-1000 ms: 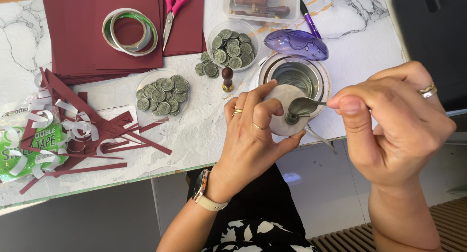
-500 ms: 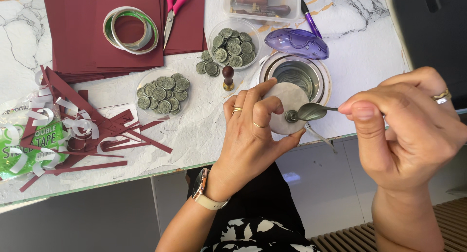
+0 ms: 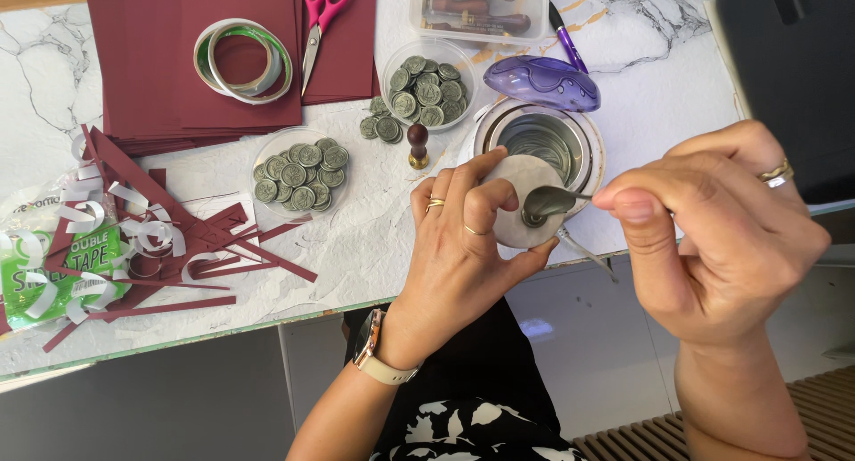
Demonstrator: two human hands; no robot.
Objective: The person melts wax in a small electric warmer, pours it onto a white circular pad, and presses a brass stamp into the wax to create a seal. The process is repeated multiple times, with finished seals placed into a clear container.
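Here we see the left hand gripping a pale round disc at the desk's front edge, while the right hand pinches a small spoon touching it.

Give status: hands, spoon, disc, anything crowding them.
Left hand holds round grey disc. Right hand pinches small spoon, bowl tipped onto disc. Round metal pot right behind; small stamp close by.

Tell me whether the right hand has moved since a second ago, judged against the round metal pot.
Yes. The right hand has drifted right, away from the pot, drawing the spoon with it; the left hand holds the disc in place.
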